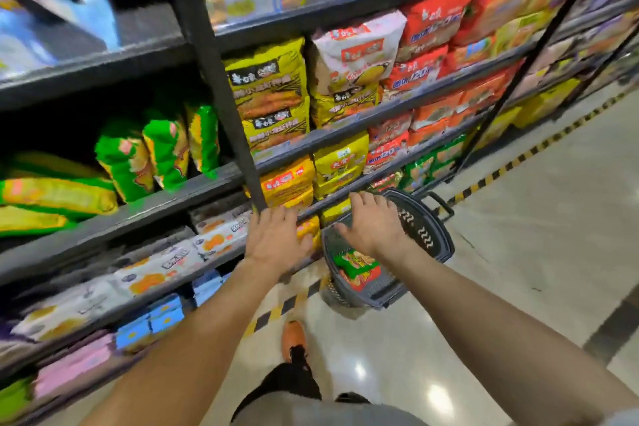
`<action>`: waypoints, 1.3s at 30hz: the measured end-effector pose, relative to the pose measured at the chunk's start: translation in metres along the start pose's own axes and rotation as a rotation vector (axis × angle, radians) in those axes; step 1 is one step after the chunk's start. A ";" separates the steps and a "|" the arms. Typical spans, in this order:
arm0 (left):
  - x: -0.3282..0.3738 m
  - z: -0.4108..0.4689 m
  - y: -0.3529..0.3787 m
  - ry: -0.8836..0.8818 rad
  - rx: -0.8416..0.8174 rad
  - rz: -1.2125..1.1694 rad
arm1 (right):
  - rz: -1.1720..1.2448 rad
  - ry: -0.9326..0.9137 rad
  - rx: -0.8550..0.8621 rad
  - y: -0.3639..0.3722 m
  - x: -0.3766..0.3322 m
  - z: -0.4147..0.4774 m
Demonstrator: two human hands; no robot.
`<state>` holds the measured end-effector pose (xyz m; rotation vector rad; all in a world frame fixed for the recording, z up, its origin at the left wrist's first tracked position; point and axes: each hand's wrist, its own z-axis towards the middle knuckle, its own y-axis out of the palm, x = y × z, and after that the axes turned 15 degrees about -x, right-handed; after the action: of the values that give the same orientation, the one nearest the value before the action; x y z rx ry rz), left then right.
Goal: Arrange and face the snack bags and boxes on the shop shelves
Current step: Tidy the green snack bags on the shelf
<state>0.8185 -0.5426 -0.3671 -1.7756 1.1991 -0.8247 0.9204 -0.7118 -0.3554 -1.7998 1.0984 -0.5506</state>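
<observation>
My left fingers [284,216] are straight and a little spread, with nothing in them. Their tips lie at the front edge of a low shelf, right at the foot of the black upright post [221,79]; I cannot tell whether they touch it. The left hand [276,240] is palm down, and a small yellow bag [308,230] sits just to its right, partly hidden by it.

My right fingers [361,201] are also straight and splayed, gripping nothing. The right hand [373,223] hovers palm down over the left rim of the dark grey basket [427,235], which stands on the floor just beside the shelving. A green and red snack bag [356,266] lies flat inside it.

Just beyond the hands, orange-yellow bags [287,183] stand on the next shelf up. Higher up are yellow bags with dark labels [273,93], with a white bag [356,55] to their right and red bags [432,24] further right.

Left of the post, green bags [162,149] stand leaning, and flat yellow-green bags [55,194] lie on their sides further left. Below those are white packs [155,270], then blue boxes [162,316], then pink packs [72,367], all blurred.

Striped yellow and black tape [501,169] runs along the glossy floor [518,252] by the shelf base. An orange shoe [293,339] shows near me, between my forearms.
</observation>
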 end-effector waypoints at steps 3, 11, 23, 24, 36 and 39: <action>-0.035 -0.045 -0.010 -0.076 0.050 -0.051 | -0.037 -0.100 0.060 -0.012 -0.048 -0.020; -0.155 -0.121 -0.036 -0.290 0.168 -0.104 | -0.125 -0.306 0.164 -0.048 -0.197 -0.038; -0.332 -0.164 -0.046 -0.410 0.223 -0.166 | -0.136 -0.469 0.174 -0.051 -0.392 -0.025; -0.340 -0.164 -0.048 -0.419 0.223 -0.165 | -0.136 -0.475 0.181 -0.051 -0.401 -0.022; -0.370 -0.185 -0.043 -0.604 0.250 -0.361 | -0.128 -0.625 0.156 -0.055 -0.444 -0.010; -0.383 -0.185 -0.036 -0.628 0.263 -0.444 | -0.117 -0.639 0.146 -0.046 -0.455 -0.007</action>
<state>0.5483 -0.2242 -0.2797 -1.8963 0.2801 -0.5577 0.7080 -0.3155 -0.2723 -1.7376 0.5041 -0.0934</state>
